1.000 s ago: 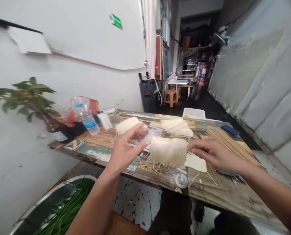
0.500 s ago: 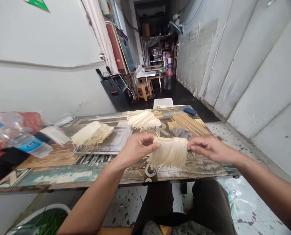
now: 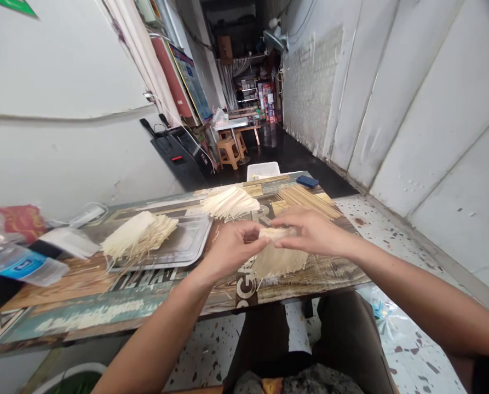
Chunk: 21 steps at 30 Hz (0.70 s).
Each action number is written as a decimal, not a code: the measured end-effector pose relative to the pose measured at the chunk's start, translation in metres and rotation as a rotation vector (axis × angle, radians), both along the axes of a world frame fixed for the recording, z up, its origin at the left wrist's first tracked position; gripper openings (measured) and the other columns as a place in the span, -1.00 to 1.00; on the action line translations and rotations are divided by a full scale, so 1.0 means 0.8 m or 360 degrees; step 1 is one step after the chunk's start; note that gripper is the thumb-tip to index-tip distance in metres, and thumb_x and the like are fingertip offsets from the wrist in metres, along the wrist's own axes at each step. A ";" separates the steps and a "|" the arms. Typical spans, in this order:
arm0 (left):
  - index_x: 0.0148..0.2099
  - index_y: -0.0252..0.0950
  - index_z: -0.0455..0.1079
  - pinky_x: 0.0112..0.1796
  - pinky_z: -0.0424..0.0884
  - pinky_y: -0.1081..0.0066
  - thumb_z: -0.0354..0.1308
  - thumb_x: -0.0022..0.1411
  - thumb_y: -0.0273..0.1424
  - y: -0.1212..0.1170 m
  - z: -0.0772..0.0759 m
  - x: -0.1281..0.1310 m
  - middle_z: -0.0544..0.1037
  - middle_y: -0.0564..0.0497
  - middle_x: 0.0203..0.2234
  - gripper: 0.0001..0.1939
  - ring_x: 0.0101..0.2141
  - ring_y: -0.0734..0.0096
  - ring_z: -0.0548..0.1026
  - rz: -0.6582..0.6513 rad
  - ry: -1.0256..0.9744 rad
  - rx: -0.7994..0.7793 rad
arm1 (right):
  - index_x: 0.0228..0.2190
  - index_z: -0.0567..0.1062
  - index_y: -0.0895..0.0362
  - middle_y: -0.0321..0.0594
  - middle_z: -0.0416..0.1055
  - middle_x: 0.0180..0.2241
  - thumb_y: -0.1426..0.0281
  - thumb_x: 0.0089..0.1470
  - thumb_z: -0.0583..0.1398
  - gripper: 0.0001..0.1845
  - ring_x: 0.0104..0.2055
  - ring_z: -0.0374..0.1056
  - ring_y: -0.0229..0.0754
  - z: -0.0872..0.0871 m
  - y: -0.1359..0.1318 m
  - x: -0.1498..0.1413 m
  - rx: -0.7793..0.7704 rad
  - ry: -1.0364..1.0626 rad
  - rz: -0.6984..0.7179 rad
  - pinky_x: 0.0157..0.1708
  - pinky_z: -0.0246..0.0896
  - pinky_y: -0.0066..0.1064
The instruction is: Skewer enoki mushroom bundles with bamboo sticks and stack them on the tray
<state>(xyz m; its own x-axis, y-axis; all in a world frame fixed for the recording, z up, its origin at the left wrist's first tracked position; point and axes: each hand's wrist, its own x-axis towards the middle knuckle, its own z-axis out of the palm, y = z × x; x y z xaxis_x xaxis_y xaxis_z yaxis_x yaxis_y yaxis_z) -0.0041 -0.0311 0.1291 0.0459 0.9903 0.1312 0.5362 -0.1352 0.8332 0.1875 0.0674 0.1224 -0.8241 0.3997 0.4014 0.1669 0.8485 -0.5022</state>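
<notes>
A pale, thin fringed sheet [image 3: 280,259], looking like cut tofu skin, hangs over the near part of the table with its fringe toward me. My left hand [image 3: 241,243] pinches the left end of its folded top edge between thumb and fingers. My right hand [image 3: 310,230] grips the same edge further right, thumb below and fingers above, close to the left fingertips. Beyond the hands lies a stack of similar fringed sheets [image 3: 231,202]. Another stack [image 3: 136,234] rests on a clear tray [image 3: 195,249] at left. Whether a skewer runs through the held edge is hidden.
Thin wooden sticks [image 3: 305,200] lie at the table's far right, near a dark blue box [image 3: 307,181]. A plastic bottle [image 3: 33,267] lies at the left. Past the far edge stands a white bin [image 3: 263,171]. A tub of greens [image 3: 78,383] sits below left.
My right hand has moved left from the sheet's right end to the middle of its top edge, near my left hand. The view has shifted slightly to the right.
</notes>
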 end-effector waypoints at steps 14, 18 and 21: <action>-0.38 -0.26 0.49 -0.37 0.30 0.47 0.18 0.18 -0.34 -0.013 0.003 -0.003 0.55 0.08 -0.49 -0.87 -0.44 0.50 0.44 -0.0014 0.0185 0.0287 | -0.40 0.52 0.15 -0.26 0.43 -0.49 0.33 0.15 0.16 -0.81 -0.37 0.27 -0.21 0.020 -0.026 -0.012 -0.0011 -0.0070 0.0131 -0.30 0.07 -0.36; -0.41 -0.28 0.47 -0.39 0.30 0.49 0.17 0.14 -0.40 -0.016 0.006 -0.002 0.52 0.09 -0.52 -0.89 -0.46 0.51 0.42 0.0014 0.0114 0.0315 | -0.38 0.51 0.13 -0.27 0.44 -0.46 0.34 0.13 0.16 -0.85 -0.36 0.28 -0.21 0.024 -0.030 -0.009 -0.0093 -0.0004 0.0139 -0.31 0.08 -0.36; -0.38 -0.27 0.47 -0.38 0.31 0.49 0.19 0.15 -0.34 -0.014 0.005 -0.005 0.52 0.08 -0.50 -0.87 -0.44 0.50 0.41 -0.0010 0.0070 0.0251 | -0.40 0.51 0.13 -0.28 0.43 -0.47 0.31 0.13 0.17 -0.83 -0.38 0.28 -0.22 0.026 -0.028 -0.008 -0.0175 -0.0024 0.0097 -0.35 0.07 -0.38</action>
